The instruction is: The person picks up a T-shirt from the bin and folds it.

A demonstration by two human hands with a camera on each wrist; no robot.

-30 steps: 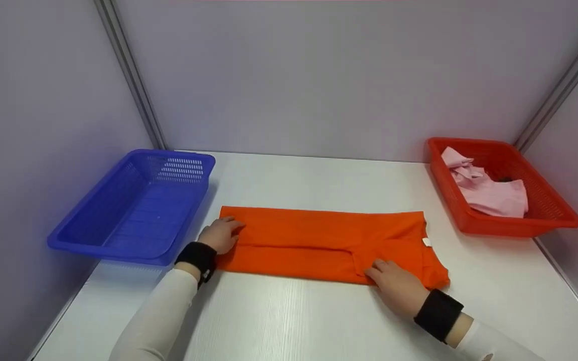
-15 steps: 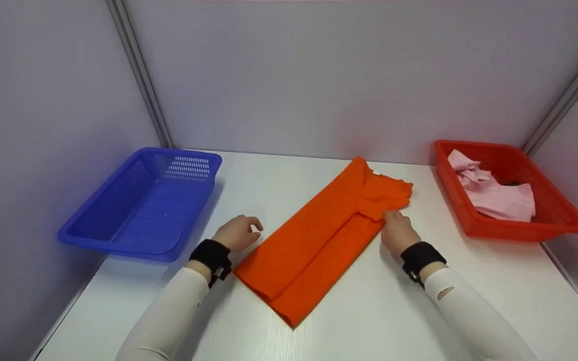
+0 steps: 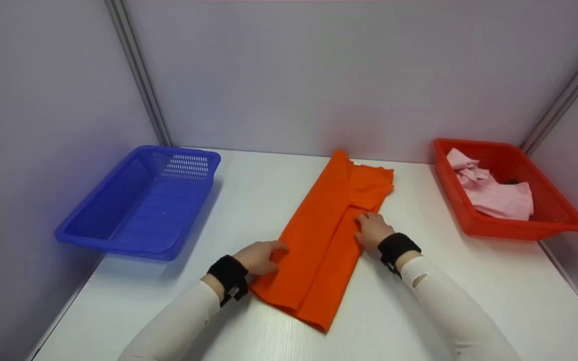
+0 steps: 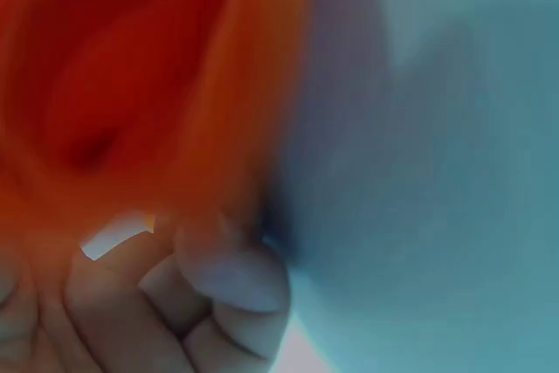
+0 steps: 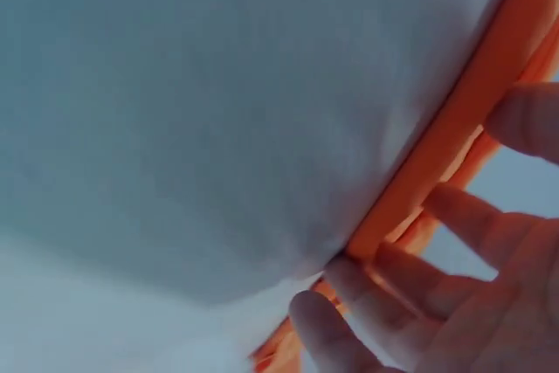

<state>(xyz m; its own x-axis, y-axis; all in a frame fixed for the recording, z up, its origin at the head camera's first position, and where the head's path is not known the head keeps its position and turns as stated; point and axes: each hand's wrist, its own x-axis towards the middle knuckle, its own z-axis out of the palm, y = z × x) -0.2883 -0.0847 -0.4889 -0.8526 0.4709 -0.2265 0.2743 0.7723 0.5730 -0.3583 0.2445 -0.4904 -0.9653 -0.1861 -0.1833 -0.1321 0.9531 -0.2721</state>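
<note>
In the head view an orange short-sleeved T-shirt, folded lengthwise, lies aslant on the white table, its sleeve end far off and its hem nearest. My left hand grips its left edge near the hem. The left wrist view shows curled fingers at the blurred orange cloth, which gapes in a fold. Beside the right edge, just below the sleeve, my right hand touches the shirt with spread fingertips. Those fingers look nearly straight along the layered edge in the right wrist view.
A blue plastic basket stands at the left. At the back right is a red basket with pink cloth and a small dark thing in it. Pale panels enclose the table at the back and sides.
The shirt has turned from lying crosswise to pointing away, hem toward me, and shifted slightly left since half a second ago. The left hand came onto its edge; the right hand slid down from the sleeve.
</note>
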